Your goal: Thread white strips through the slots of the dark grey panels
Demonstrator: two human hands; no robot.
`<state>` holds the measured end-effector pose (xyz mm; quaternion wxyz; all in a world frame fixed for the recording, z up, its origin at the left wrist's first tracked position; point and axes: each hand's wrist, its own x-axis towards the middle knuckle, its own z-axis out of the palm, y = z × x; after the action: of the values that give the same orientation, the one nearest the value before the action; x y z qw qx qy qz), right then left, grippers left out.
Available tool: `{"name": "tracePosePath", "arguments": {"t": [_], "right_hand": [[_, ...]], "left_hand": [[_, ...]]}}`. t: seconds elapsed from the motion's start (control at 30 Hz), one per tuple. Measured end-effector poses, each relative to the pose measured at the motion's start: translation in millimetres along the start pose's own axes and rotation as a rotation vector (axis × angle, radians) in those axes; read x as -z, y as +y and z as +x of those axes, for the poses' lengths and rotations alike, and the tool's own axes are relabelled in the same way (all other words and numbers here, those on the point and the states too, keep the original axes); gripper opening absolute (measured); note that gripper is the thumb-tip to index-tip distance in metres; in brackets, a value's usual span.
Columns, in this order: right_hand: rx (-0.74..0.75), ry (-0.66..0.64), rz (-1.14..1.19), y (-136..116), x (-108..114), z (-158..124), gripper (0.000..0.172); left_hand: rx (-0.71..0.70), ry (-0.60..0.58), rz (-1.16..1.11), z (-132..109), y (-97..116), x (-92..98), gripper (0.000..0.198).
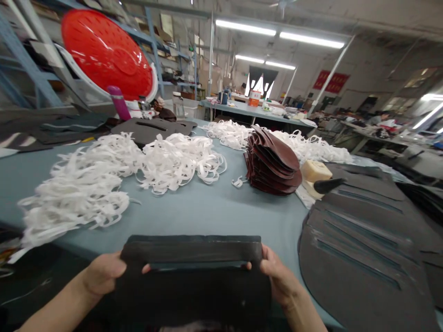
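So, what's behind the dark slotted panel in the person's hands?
Fingertips of the left hand and right hand show at the ends of the panel's slot; past its top edge lies the blue-green tabletop. Whatever its solid part covers can't be seen.

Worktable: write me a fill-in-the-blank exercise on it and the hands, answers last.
1. The left hand and the ____ hand grip the black panel.
2. The strips on the table are ____ in colour.
3. In the picture, the brown stack sits to the ____ of the yellow block.

Missing words: right; white; left.
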<state>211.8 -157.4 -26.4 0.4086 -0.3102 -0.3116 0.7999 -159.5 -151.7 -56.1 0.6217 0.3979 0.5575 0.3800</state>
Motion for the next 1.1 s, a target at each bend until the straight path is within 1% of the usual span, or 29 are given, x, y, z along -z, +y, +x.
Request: {"name": "tracePosePath", "arguments": {"t": [0.07, 0.1, 0.17, 0.3, 0.43, 0.53, 0.7, 0.8, 0.87, 0.93, 1.0, 1.1], "right_hand": [[0.014, 0.079, -0.043, 0.2, -2.4, 3.3, 0.049], [0.017, 0.127, -0.072, -0.2, -2.8, 5.2, 0.05], [0.028, 0.188, -0.119, -2.0, -1.6, 8.4, 0.05], [0.07, 0.189, -0.142, -6.0, 4.5, 10.1, 0.038], [0.067, 0.234, -0.107, -5.6, 7.2, 10.7, 0.04], [0.033, 0.269, -0.056, -2.6, 10.1, 14.0, 0.041], [-0.044, 0.254, 0.045, 1.5, 17.1, 16.3, 0.027], [-0.03, 0.232, 0.073, 0.8, 14.4, 13.4, 0.029], [-0.004, 0.228, 0.015, -0.4, 10.2, 11.6, 0.037], [0.03, 0.259, -0.084, -1.5, 7.0, 11.5, 0.046], [0.07, 0.327, -0.17, -2.4, 6.5, 13.0, 0.046], [0.112, 0.399, -0.258, -3.1, 9.8, 16.5, 0.041]], "left_hand": [[0.102, -0.104, -0.109, 1.9, 5.4, -5.7, 0.036], [0.154, -0.161, -0.175, 3.2, 8.3, -9.0, 0.035], [0.219, -0.232, -0.259, 5.9, 13.7, -15.0, 0.033], [0.275, -0.25, -0.279, 10.6, 20.1, -21.1, 0.029], [0.28, -0.262, -0.314, 15.9, 23.5, -21.8, 0.03], [0.285, -0.261, -0.33, 23.0, 23.6, -19.8, 0.03], [0.276, -0.241, -0.365, 33.8, 18.7, -14.6, 0.03], [0.274, -0.238, -0.387, 31.5, 22.7, -21.6, 0.03], [0.266, -0.22, -0.345, 26.8, 29.3, -32.2, 0.036], [0.221, -0.187, -0.254, 22.8, 36.0, -43.5, 0.048], [0.171, -0.124, -0.135, 21.8, 39.8, -51.0, 0.056], [0.167, -0.054, -0.037, 26.0, 39.6, -52.4, 0.054]]}}
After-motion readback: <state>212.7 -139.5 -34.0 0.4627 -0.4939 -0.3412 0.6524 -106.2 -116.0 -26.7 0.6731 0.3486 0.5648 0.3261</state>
